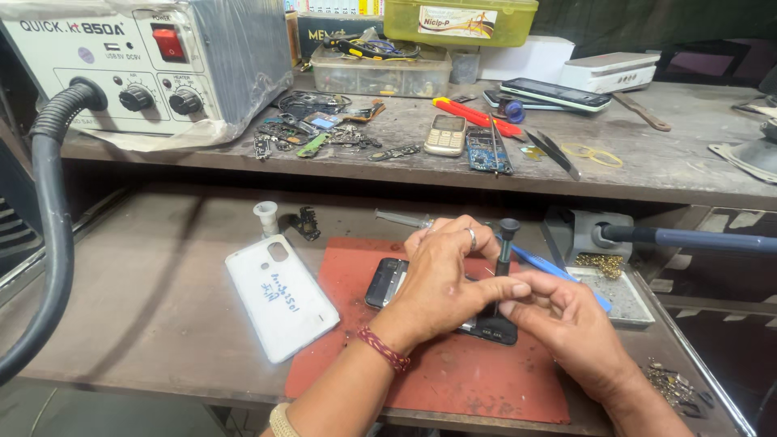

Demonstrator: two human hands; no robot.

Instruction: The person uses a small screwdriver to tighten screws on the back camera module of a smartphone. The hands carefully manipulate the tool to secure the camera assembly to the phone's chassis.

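Note:
An opened black phone (387,282) lies on a red mat (453,376), mostly covered by my hands. My left hand (443,279) rests over the phone and presses it down; a ring is on one finger and a red thread band on the wrist. My right hand (562,320) pinches the shaft of a small black screwdriver (506,243), which stands nearly upright with its tip on the phone's lower part. A blue plastic pry tool (542,263) lies behind the right hand.
A white phone back cover (279,295) lies left of the mat, with a small white cap (266,217) behind it. A soldering iron holder (595,235) and sponge tray (619,295) stand right. The upper shelf holds a hot-air station (146,65), phones, circuit boards, tweezers and boxes.

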